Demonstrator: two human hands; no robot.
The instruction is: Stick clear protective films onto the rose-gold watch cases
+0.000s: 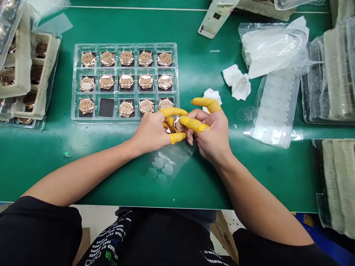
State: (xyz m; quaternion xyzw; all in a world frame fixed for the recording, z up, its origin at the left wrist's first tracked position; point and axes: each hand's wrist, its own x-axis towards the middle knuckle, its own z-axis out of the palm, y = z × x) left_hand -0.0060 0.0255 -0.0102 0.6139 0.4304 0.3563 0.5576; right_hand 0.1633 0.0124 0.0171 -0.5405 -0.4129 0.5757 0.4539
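Observation:
Between the yellow-cotted fingers of my left hand (155,129) is a rose-gold watch case (179,125), gripped at its edges. My right hand (213,127) lays a yellow-cotted finger on the back of the case, while another finger points out to the left above it. Whether the right hand pinches anything is hidden. Just beyond my hands lies a clear compartment tray (72,85) holding several rose-gold watch cases, backs up, on dark pads. One front-row compartment shows only its black pad (106,107). Below my hands lies a clear sheet with round transparent films (167,169).
Stacked trays of watch cases (41,74) stand at the left. To the right are crumpled white wipes (240,83), a plastic bag of wipes (274,48) and a strip of round films (277,103). More stacked trays (335,74) line the right edge. A white device (216,18) sits at the back.

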